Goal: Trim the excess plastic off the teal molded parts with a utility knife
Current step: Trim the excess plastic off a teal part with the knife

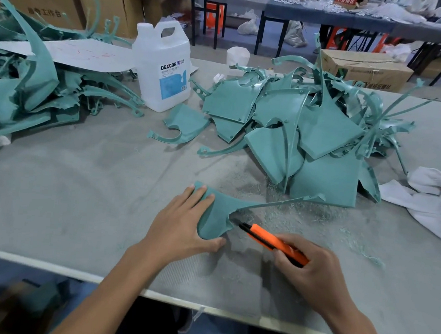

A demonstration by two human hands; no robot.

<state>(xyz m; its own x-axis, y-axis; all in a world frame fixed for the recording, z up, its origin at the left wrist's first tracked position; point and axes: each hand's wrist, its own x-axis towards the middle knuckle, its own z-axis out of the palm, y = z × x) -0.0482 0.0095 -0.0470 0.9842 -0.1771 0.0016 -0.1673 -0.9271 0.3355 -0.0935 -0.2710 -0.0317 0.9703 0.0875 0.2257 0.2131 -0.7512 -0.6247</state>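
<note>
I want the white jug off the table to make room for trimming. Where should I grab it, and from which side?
Take the jug by the moulded handle at its top, beside the cap. Come down from above: it stands upright, and teal parts crowd its base on both sides, so hooking through the handle opening probably lifts it straight out.

Bright even light, soft shadows, wide-angle edge bowing
</note>
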